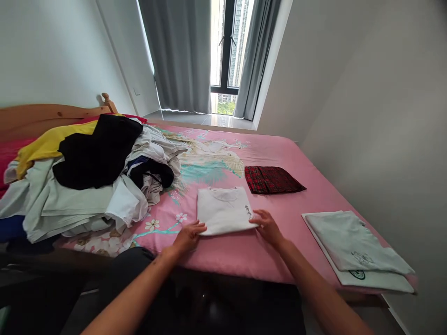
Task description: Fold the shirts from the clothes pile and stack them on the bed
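Note:
A white T-shirt (223, 211), folded into a neat rectangle with its collar at the far side, lies flat near the front edge of the bed. Small dark lettering runs down its right part. My left hand (189, 236) grips its near left corner between thumb and fingers. At the near right corner, my right hand (267, 225) pinches the cloth by the lettering. Just beyond the shirt, to the right, lies a folded red plaid garment (274, 179), touched by neither hand.
A large heap of loose clothes (87, 186), with a black garment (101, 151) on top, covers the left side of the bed. Folded pale shirts (356, 246) are stacked at the right edge. The pink bedsheet (272, 148) reaches toward the window and right wall.

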`<state>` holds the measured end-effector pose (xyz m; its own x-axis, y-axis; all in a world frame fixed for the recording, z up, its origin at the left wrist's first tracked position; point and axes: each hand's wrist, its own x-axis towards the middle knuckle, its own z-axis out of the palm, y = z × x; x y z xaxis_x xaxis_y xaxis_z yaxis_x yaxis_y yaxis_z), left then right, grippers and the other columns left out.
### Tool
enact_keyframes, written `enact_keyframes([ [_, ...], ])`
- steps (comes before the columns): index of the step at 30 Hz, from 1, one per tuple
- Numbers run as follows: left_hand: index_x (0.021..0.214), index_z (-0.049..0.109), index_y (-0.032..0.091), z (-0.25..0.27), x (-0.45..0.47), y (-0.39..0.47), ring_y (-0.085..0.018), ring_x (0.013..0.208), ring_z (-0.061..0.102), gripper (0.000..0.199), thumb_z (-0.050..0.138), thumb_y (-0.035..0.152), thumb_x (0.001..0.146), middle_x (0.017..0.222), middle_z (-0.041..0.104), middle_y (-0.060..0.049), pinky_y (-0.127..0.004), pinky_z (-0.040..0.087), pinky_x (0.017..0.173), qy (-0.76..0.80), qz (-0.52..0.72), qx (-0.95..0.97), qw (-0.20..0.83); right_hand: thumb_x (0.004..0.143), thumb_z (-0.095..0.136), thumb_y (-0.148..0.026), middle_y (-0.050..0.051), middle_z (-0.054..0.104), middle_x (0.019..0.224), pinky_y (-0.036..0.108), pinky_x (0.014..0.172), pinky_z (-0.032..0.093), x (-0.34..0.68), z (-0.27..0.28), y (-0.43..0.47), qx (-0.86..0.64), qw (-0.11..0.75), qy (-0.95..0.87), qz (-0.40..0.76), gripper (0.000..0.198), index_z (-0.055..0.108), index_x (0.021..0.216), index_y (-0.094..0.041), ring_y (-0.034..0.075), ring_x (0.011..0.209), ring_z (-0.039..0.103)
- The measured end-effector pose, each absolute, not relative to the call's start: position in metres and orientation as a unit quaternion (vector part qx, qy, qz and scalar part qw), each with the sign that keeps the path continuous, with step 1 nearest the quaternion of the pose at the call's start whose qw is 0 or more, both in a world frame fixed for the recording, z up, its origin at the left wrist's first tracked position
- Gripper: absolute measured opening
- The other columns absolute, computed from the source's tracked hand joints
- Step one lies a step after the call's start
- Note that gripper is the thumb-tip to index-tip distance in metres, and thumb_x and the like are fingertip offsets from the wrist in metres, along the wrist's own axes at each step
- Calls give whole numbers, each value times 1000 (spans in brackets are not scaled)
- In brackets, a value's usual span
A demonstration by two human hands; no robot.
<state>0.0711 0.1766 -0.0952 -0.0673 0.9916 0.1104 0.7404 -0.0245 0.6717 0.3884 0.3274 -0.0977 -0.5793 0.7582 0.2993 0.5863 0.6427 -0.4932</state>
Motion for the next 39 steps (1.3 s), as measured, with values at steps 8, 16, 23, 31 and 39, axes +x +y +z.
enact_keyframes([
  [8, 108, 68, 25, -130, 100, 133, -20, 132, 38, 50, 41, 3, 72, 135, 51, 0, -42, 34, 109, 723, 282, 628, 62, 85, 41, -23, 5, 51, 130, 40, 105, 36, 411, -150, 269, -412, 317, -841, 153, 34, 67, 108, -27, 19, 126, 40],
  [16, 111, 66, 29, -132, 120, 47, -23, 133, 35, 58, 40, 1, 67, 139, 47, 1, -47, 32, 109, 742, 245, 621, 62, 80, 43, -19, 4, 54, 127, 47, 105, 37, 451, -155, 197, -410, 305, -840, 185, 37, 67, 106, -31, 23, 124, 44],
  [23, 120, 59, 26, -78, 143, 93, -17, 136, 30, 49, 35, 9, 81, 140, 46, 2, -42, 28, 112, 693, 276, 662, 75, 90, 34, -26, 7, 52, 130, 42, 110, 30, 385, -98, 194, -408, 319, -838, 172, 39, 59, 119, -22, 20, 128, 40],
  [31, 139, 38, 24, -98, 151, 154, -28, 140, 15, 55, 43, 42, 87, 152, 21, -8, -59, 1, 109, 761, 150, 621, 111, 93, 30, -39, 4, 22, 151, 55, 111, 2, 335, -118, 235, -501, 81, -852, 129, 51, 32, 141, -24, 24, 140, 12],
  [39, 135, 38, 10, -114, 116, 144, -30, 122, 46, 66, 54, 40, 79, 132, 49, -20, -44, 35, 101, 827, 254, 491, 103, 84, 48, -43, 9, 57, 121, 32, 96, 36, 400, -120, 258, -631, 164, -733, 194, 46, 50, 123, -19, 22, 112, 50],
])
